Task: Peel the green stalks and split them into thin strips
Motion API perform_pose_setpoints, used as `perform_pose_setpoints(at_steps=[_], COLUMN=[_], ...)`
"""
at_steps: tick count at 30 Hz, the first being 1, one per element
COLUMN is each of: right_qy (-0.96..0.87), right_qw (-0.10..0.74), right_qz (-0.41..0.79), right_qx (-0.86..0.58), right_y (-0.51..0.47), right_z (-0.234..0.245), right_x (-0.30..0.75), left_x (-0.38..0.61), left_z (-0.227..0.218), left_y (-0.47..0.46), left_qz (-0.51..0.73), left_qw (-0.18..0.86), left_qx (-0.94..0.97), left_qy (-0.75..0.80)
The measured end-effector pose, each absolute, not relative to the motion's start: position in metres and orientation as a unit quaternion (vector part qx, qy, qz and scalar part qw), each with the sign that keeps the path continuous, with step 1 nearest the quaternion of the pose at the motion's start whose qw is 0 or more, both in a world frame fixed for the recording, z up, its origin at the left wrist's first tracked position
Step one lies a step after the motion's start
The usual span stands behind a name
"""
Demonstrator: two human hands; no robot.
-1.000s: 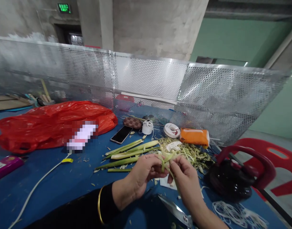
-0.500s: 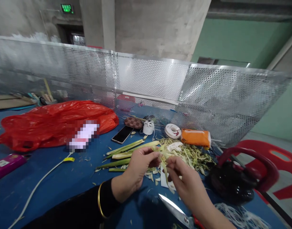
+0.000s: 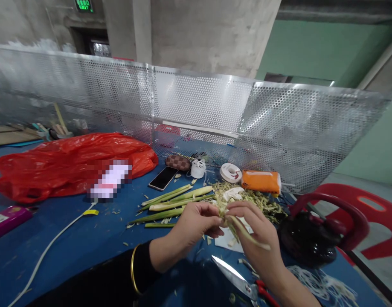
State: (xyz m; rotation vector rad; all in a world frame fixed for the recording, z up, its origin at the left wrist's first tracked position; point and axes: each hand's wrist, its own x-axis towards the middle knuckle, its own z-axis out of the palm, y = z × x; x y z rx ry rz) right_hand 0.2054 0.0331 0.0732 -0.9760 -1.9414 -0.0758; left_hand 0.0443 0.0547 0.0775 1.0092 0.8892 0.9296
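My left hand (image 3: 198, 221) and my right hand (image 3: 258, 234) meet at the middle of the blue table. Both have their fingers pinched on a bunch of pale green plant strips (image 3: 237, 228); one long strip curves across the back of my right hand. The exact grip is hidden behind the fingers. Left of them lie several peeled green and whitish stalks (image 3: 173, 202). Behind my right hand spreads a heap of shredded plant pieces (image 3: 268, 204) with a crumpled white tissue (image 3: 233, 194) on it. Scissors with red handles (image 3: 236, 273) lie below my hands.
A dark kettle with a maroon handle (image 3: 311, 238) stands at the right, near white string (image 3: 323, 283). Behind are a ribbon spool (image 3: 230, 172), an orange pack (image 3: 261, 182) and a phone (image 3: 164, 178). A red plastic bag (image 3: 71, 162) lies left, before a perforated metal screen (image 3: 196, 102).
My right hand has moved up and turned its back toward me, bringing its fingers against my left hand. The strip that hung down now bends over my right hand. More of the scissors shows.
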Motion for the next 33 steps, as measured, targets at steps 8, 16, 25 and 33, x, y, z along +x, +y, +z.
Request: perform_pose_setpoints(at_steps=[8,16,25,33], right_qy=[-0.676,-0.662,-0.661,-0.672], right_qw=[0.455,0.444,0.4,0.378], right_qz=[0.164,0.224,0.431,0.464], right_qx=[-0.557,-0.56,-0.466,-0.435], right_y=[0.035,0.042,0.04,0.033], right_z=[0.064,0.059,0.098,0.105], right_x=[0.204,0.201,0.228,0.233], left_x=[0.044,0.05,0.042,0.04], left_z=[0.077,0.071,0.08,0.082], left_y=[0.052,0.048,0.056,0.058], left_qz=[0.384,0.41,0.426,0.417], left_qw=[0.698,0.678,0.669,0.664], left_qx=[0.456,0.459,0.457,0.457], left_qy=[0.396,0.403,0.403,0.419])
